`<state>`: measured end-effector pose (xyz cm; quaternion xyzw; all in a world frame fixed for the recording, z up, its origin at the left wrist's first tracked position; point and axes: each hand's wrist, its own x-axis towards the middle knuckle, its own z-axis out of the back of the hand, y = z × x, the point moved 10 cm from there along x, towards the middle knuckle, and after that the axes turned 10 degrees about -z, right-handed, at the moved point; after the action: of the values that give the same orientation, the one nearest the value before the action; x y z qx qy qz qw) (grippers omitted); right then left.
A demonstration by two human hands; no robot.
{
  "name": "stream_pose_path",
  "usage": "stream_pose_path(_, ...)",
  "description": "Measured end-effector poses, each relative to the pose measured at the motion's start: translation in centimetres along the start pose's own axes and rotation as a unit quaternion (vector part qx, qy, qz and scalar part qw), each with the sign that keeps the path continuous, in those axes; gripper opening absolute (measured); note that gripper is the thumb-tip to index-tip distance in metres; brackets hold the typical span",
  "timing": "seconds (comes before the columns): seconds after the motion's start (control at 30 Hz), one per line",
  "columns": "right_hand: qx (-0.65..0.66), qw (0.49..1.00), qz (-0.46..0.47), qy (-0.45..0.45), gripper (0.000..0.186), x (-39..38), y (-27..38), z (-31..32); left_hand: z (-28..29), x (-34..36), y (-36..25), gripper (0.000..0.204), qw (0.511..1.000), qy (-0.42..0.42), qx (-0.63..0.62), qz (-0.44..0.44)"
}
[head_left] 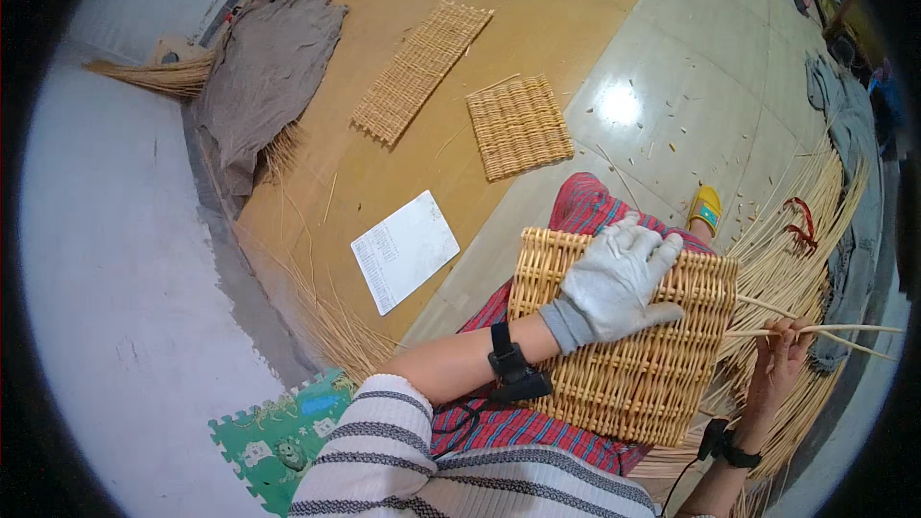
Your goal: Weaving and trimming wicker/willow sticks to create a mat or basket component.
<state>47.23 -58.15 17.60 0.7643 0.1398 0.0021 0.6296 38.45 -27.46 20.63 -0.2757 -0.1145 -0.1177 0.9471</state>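
Note:
A woven wicker panel [624, 379] lies across my lap on red striped cloth [580, 197]. My left hand [619, 278], in a pale work glove, rests flat on top of the panel with its fingers spread. Bare and off the panel's right edge, my right hand [785, 350] pinches thin wicker rods [849, 331] that run out from the weave. The rods cross near the fingertips, and their loose ends point right.
Two more woven panels [422, 70] [520, 127] lie on the floor ahead, near a white printed sheet [405, 251]. Bundled rods [796, 259] spread at the right. Grey cloth [273, 67] covers rods at the far left. A green foam mat [288, 436] sits lower left.

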Motion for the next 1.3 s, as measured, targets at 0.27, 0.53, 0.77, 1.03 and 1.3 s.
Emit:
stream_pose_path(0.27, 0.025, 0.999, -0.036, -0.003, 0.017, -0.6, -1.5, -1.3, -0.5, 0.1, -0.3, 0.087, 1.0, 0.014, 0.022, 0.005)
stream_pose_path(0.53, -0.292, 0.934, -0.201, -0.036, 0.014, -3.4, 0.7, -1.8, -0.8, 0.9, -0.7, 0.085, 0.999, 0.031, -0.017, -0.011)
stream_pose_path(0.77, -0.689, 0.634, 0.317, 0.154, 0.019, -5.2, 8.6, -13.2, -0.7, 1.1, -0.7, 0.084, 0.999, 0.03, -0.004, -0.015)
stream_pose_path(1.03, -0.778, 0.556, 0.148, 0.25, 0.017, -2.1, 6.6, -8.3, 0.0, 1.9, -1.6, 0.083, 0.998, 0.033, 0.023, -0.039)
stream_pose_path(1.3, -0.731, 0.592, 0.168, 0.296, 0.012, -0.1, 5.8, -8.7, -1.1, 3.1, -2.1, 0.09, 0.993, 0.067, 0.088, -0.044)
